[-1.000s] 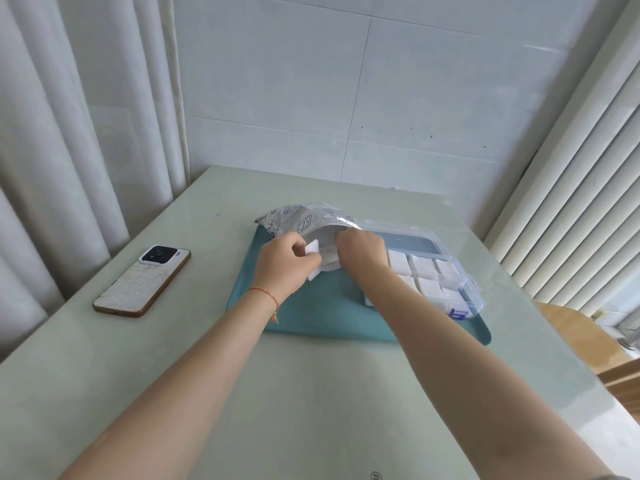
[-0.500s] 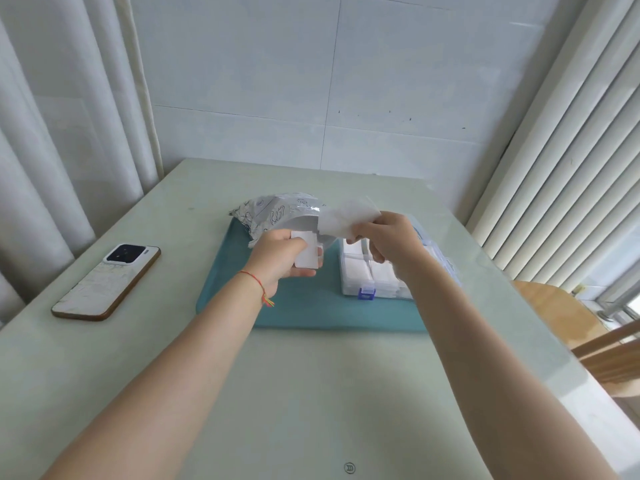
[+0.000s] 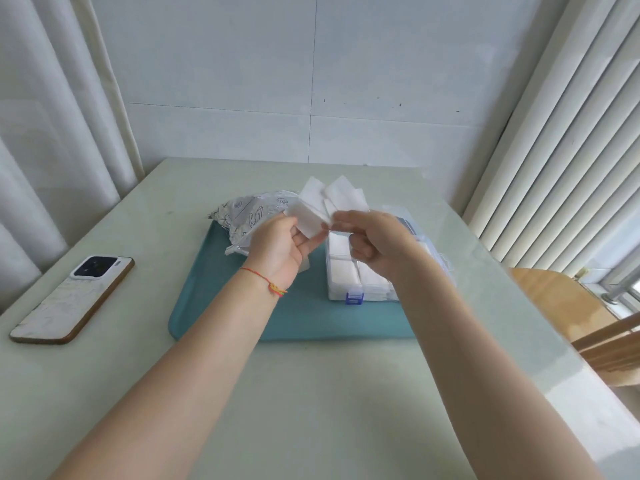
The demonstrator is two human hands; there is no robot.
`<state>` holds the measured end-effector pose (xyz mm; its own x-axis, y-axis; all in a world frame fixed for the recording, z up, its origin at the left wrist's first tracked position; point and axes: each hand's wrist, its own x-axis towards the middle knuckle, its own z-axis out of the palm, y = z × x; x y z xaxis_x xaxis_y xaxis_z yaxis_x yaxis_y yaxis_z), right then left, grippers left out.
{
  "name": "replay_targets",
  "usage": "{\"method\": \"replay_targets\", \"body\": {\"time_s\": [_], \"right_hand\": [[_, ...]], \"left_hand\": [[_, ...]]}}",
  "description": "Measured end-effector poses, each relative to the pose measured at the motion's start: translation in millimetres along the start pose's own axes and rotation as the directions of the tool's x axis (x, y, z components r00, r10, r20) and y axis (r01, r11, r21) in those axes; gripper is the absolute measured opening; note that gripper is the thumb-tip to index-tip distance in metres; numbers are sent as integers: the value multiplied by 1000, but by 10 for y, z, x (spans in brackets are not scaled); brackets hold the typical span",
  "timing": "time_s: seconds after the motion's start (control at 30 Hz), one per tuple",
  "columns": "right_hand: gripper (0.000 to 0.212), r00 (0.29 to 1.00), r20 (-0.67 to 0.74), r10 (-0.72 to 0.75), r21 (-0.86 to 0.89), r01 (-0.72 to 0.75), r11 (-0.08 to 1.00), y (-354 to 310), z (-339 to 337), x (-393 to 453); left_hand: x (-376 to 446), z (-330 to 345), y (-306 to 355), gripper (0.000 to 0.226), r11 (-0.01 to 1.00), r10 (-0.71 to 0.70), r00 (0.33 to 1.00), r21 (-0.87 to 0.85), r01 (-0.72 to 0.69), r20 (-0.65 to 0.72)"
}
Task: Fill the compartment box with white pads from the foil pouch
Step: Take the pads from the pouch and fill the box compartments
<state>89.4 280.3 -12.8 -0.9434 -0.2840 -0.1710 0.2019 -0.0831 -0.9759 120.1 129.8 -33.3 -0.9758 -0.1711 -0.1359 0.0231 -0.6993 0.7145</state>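
Note:
Above a teal tray (image 3: 221,320), both hands meet over a fanned bunch of white pads (image 3: 341,197). My left hand (image 3: 278,247) pinches the lower pads from the left. My right hand (image 3: 375,242) grips the upper pads from the right. The crumpled foil pouch (image 3: 249,216) lies on the tray's far left corner, behind my left hand. The clear compartment box (image 3: 346,275) with a blue latch sits on the tray's right side, its visible cells holding white pads. My right hand and arm hide part of the box.
A phone (image 3: 74,297) with a marbled case lies face down on the pale green table at the left. Curtains hang at the left, blinds at the right. A wooden chair (image 3: 568,306) stands beyond the table's right edge.
The hands pulled a bunch of pads out of the pouch, lifted them and fanned them out between both hands. The camera view shifted, bringing the box closer to centre.

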Motion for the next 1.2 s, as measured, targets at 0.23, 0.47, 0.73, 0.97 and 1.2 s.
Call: {"method": "replay_targets", "body": {"time_s": [0.23,0.47,0.73,0.97,1.2], "right_hand": [[16,999,-28,38,44,-37,998,35,74,19],[21,999,-37,7,-185,-14,983,73,91,34],[21,958,-162,-237,-391,158,907,-12,-60,32],[22,974,153,-169,-445,221,868,-180,-286,-4],[16,976,160,-150,-729,219,649,-264,-229,-101]], "left_hand": [[74,163,-65,30,998,45,998,-32,-47,-53],[79,135,-78,21,984,102,995,151,-99,-10],[73,66,-15,26,930,34,999,366,-38,16],[11,19,131,30,794,-208,963,605,63,173],[-30,23,134,25,807,-275,944,577,125,181]]}}
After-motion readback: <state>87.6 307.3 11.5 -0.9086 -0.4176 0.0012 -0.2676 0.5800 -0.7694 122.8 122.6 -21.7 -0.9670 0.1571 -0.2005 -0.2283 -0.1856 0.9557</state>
